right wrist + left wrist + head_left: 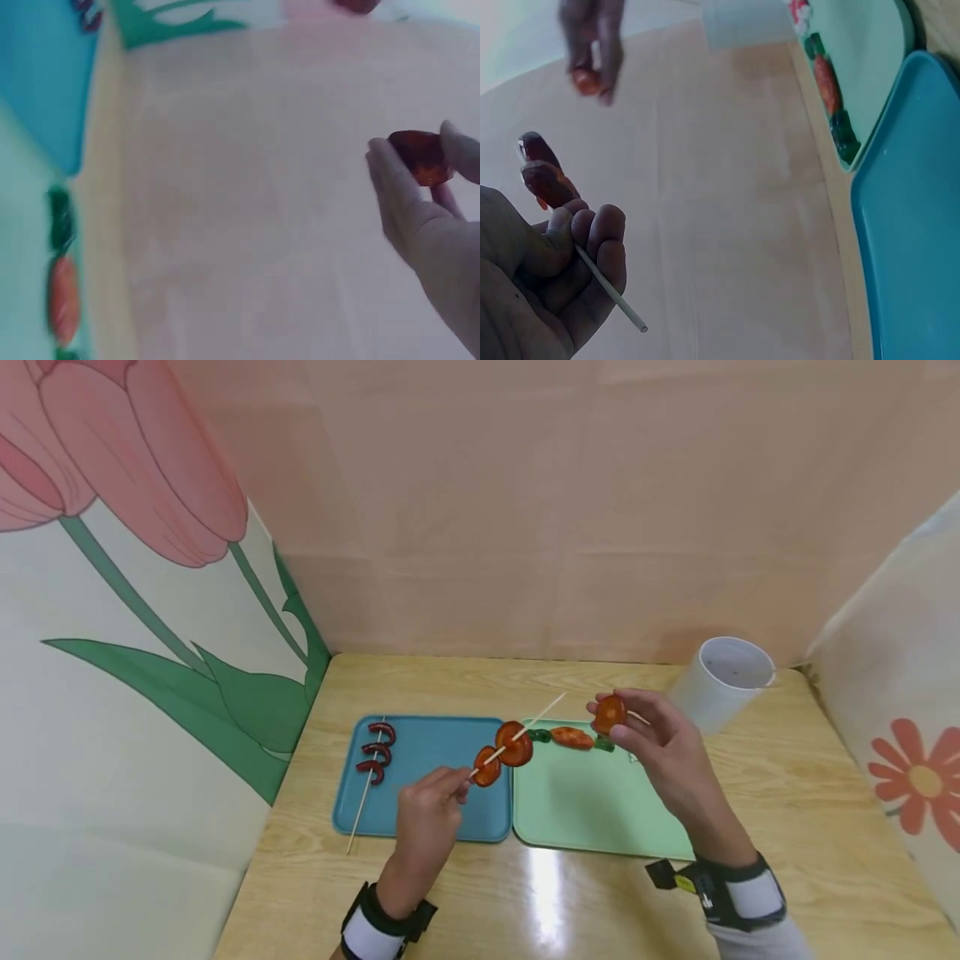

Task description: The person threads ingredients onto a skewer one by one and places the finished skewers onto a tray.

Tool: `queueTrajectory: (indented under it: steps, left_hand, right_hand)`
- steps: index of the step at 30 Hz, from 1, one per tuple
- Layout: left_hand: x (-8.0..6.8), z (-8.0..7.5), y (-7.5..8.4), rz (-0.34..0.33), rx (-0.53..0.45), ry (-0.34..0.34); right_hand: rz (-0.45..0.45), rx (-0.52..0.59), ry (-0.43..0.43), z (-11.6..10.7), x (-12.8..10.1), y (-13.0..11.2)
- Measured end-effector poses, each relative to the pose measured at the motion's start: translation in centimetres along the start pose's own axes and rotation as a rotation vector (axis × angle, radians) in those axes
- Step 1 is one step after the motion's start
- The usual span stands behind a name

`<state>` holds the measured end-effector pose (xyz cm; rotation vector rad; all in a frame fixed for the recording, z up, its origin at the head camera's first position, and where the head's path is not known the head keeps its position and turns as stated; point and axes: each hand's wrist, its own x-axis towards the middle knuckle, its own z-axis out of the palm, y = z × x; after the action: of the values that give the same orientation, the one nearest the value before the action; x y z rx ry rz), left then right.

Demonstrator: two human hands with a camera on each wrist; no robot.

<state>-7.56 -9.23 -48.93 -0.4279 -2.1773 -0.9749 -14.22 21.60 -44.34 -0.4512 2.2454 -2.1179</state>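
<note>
My left hand (431,810) pinches a thin wooden skewer (546,711) near its lower end, its tip slanting up to the right. Threaded on it are two round red-orange slices, a tomato-like front slice (519,752) and a lower slice (487,775) close to my fingers. In the left wrist view the blunt end of the skewer sticks out below the fingers. A similar red-orange piece (610,716) is held between the thumb and fingers of my right hand (667,752), to the right of the skewer's tip and apart from it.
On the blue tray (442,735) lies another skewer (360,814) bearing three dark red curled pieces (377,749). The light green tray (592,814) beside it holds an orange piece (572,737) between green pieces along its back edge. A white cup (693,693) stands behind my right hand.
</note>
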Motion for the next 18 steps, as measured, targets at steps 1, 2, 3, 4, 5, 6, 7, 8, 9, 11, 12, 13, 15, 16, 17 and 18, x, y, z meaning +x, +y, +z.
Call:
queueTrajectory:
  steps: [1, 2, 3, 4, 5, 6, 7, 8, 9, 11, 12, 13, 15, 16, 17, 18]
  left_hand:
    - [0.0, 0.1, 0.1, 0.006, 0.004, -0.004]
    - [-0.1, 0.2, 0.2, 0.010, 0.005, -0.008]
    - [-0.1, 0.3, 0.3, 0.015, 0.008, -0.010]
    - [-0.2, 0.4, 0.3, 0.018, 0.009, -0.012]
    - [-0.2, 0.4, 0.4, 0.021, 0.007, -0.015]
    - [-0.3, 0.5, 0.4, 0.026, 0.007, -0.018]
    - [-0.3, 0.5, 0.4, 0.029, 0.007, -0.021]
    - [-0.3, 0.5, 0.4, 0.031, 0.009, -0.025]
    - [-0.4, 0.5, 0.4, 0.035, 0.013, -0.026]
    - [-0.4, 0.5, 0.4, 0.041, 0.033, -0.032]
    - [-0.5, 0.5, 0.3, 0.044, 0.043, -0.034]
    - [-0.5, 0.5, 0.3, 0.044, 0.051, -0.035]
    - [-0.5, 0.4, 0.2, 0.048, 0.065, -0.036]
    - [-0.6, 0.4, 0.2, 0.050, 0.070, -0.036]
    - [-0.6, 0.4, 0.2, 0.052, 0.069, -0.036]
    - [-0.5, 0.3, 0.2, 0.054, 0.067, -0.035]
  right_hand:
    - [-0.032, 0.067, -0.027, 0.3, 0.1, -0.8]
    - [-0.063, 0.126, -0.049, 0.6, 0.1, -1.4]
    - [-0.100, 0.173, -0.074, 0.9, 0.2, -1.9]
    - [-0.135, 0.209, -0.099, 1.2, 0.3, -2.3]
    - [-0.165, 0.236, -0.122, 1.5, 0.4, -2.6]
    - [-0.190, 0.261, -0.144, 1.8, 0.6, -2.9]
    - [-0.211, 0.281, -0.164, 2.0, 0.7, -3.1]
    - [-0.227, 0.294, -0.182, 2.2, 0.8, -3.2]
    - [-0.241, 0.304, -0.202, 2.4, 0.9, -3.4]
    - [-0.252, 0.290, -0.228, 2.6, 1.0, -3.6]
    - [-0.254, 0.279, -0.237, 2.7, 1.1, -3.7]
    - [-0.253, 0.267, -0.244, 2.8, 1.1, -3.8]
    - [-0.251, 0.240, -0.256, 2.9, 1.1, -4.0]
    - [-0.250, 0.220, -0.256, 2.9, 1.1, -4.1]
    - [-0.246, 0.206, -0.256, 2.9, 1.1, -4.2]
    - [-0.242, 0.193, -0.257, 2.9, 1.1, -4.3]
